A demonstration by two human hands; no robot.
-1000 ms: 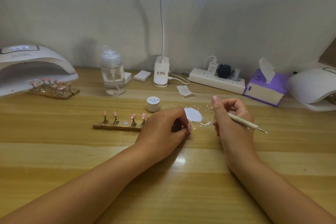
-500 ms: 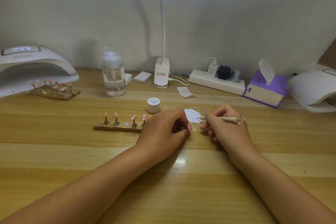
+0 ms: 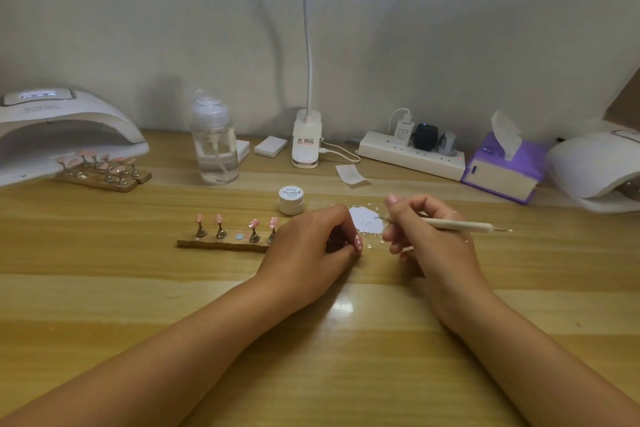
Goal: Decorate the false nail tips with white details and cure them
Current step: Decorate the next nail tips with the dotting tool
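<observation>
Left hand (image 3: 311,246) rests on the worktop (image 3: 138,288), fingers curled in, pinching a pink nail tip (image 3: 358,242) with white dots. What is under that tip is hidden by the fingers.
Right hand (image 3: 429,243) is just beside it, not touching, and grips a dotting tool (image 3: 450,225). The tool lies roughly level, with one metal point sticking out right and the other end over the white palette patch (image 3: 367,220).
The patch sits between the two hands, slightly behind them, with white flecks scattered round it.
Holder strip (image 3: 221,243) is left of the left hand and carries four pink tips (image 3: 219,218) on stems. One bare magnet spot (image 3: 239,237) sits mid-strip. The left hand covers the strip's right end.
White paint jar (image 3: 291,199), lid on, is just behind the strip's right end.
Curing lamp (image 3: 52,128) is far left, display lit. A second holder (image 3: 104,177), full of tips, sits at its mouth.
Back row: pump bottle (image 3: 214,142), small white box (image 3: 270,146), clip lamp base (image 3: 306,139), paper slip (image 3: 351,174), power strip (image 3: 408,156), purple tissue box (image 3: 502,170).
Another white lamp (image 3: 595,166) is far right, partly cut off by the frame edge.
</observation>
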